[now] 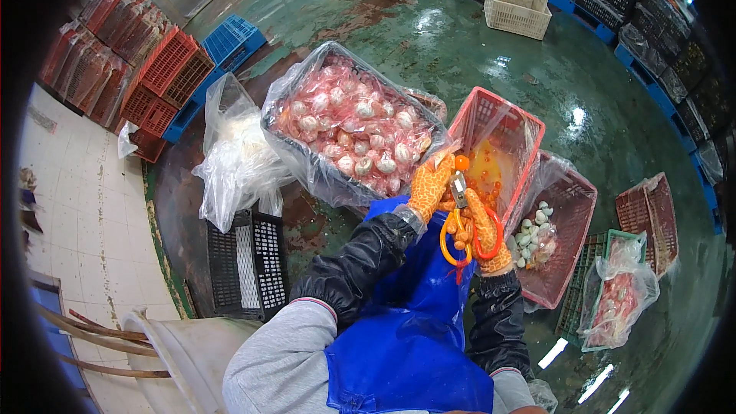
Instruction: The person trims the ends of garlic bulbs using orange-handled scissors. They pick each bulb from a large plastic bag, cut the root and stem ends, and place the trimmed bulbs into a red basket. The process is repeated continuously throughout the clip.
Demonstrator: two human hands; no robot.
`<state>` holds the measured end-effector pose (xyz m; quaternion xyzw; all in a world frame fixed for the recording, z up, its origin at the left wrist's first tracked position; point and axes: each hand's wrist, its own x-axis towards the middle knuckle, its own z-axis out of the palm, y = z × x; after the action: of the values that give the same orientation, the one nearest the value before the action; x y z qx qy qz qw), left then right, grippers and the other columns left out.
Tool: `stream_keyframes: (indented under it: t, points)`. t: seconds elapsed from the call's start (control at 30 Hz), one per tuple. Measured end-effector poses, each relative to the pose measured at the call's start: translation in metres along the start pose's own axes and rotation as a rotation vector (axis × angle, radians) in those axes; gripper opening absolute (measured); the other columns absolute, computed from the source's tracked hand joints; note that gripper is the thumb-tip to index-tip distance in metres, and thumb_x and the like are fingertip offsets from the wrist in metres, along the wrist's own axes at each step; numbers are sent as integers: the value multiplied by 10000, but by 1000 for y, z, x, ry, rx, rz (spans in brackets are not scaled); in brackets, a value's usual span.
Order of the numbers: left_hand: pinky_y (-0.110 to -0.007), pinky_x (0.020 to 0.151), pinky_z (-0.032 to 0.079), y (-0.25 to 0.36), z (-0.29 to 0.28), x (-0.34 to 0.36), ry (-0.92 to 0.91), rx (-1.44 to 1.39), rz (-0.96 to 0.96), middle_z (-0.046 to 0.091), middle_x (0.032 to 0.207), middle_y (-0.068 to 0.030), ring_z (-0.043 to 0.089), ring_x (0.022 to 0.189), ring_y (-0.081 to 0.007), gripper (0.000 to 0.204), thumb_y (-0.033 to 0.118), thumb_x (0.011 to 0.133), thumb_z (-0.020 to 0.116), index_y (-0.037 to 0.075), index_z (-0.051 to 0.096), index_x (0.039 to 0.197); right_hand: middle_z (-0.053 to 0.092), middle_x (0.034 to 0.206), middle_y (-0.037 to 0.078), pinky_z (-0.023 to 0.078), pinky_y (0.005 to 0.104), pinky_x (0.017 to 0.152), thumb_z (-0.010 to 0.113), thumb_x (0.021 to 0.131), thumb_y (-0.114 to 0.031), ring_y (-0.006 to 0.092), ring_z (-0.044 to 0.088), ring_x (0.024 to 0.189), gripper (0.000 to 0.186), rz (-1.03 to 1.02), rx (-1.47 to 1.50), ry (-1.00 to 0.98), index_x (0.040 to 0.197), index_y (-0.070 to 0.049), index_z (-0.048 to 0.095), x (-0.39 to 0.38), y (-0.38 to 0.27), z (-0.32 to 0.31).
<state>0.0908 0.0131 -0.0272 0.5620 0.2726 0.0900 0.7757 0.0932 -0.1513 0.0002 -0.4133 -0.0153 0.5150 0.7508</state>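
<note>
My right hand point(487, 230), in an orange patterned glove, grips a pair of scissors point(459, 188) with yellow and red ring handles. Its metal blades point up, near my left hand. That left hand point(431, 184), gloved alike, has its fingers closed; what they hold is hard to make out. Beside its fingertips is a round orange yolk point(461, 162). Both hands are at the near edge of a red crate point(529, 124), lined with clear plastic and holding orange yolks in yellowish liquid point(484, 161). To the left, a plastic-lined dark crate point(277, 138) brims with pale round lumps in pinkish-red tissue point(356, 119).
A dark red crate point(584, 218) at right holds white eggs point(534, 231). Beyond it, a green crate point(576, 303) bears a bag of reddish pieces point(617, 299). Clear plastic point(241, 157) lies above a black crate point(247, 264) at left. Crate stacks point(165, 69) line the sides.
</note>
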Motion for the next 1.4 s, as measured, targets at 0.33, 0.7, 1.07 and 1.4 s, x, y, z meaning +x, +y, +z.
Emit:
stream_keyframes:
  t: [0.33, 0.7, 1.07, 1.4]
  points:
    - [-238, 705, 471, -14, -10, 18, -355, 294, 120, 596, 946, -38, 552, 838, -102, 470, 271, 907, 623, 14, 473, 1272, 578, 689, 66, 427, 211, 436, 482, 950, -448, 103, 498, 485, 428, -100, -93, 212, 1021, -39, 586, -16, -1, -5]
    - [-484, 1011, 314, 39, -141, 77, 399, 1334, 734, 438, 1322, -230, 382, 1245, -384, 620, 384, 801, 621, 87, 457, 1320, 601, 1086, 197, 516, 333, 759, 511, 931, -162, 245, 593, 880, 365, -439, 329, 518, 1270, -32, 475, -77, 76, -113]
    - [-504, 988, 338, 57, -166, 119, 352, 1859, 810, 544, 1243, -146, 446, 1203, -336, 261, 250, 750, 621, 131, 678, 975, 596, 942, 149, 501, 300, 693, 544, 932, -231, 191, 570, 740, 433, -475, 149, 571, 1307, -31, 457, -77, 60, -70]
    - [-320, 749, 508, 83, -197, 50, 59, -280, 284, 657, 970, -78, 617, 895, -184, 88, 114, 917, 545, 43, 593, 900, 548, 842, 74, 455, 226, 604, 548, 939, -120, 106, 531, 652, 400, -417, -36, 426, 1321, -74, 439, -58, 44, -37]
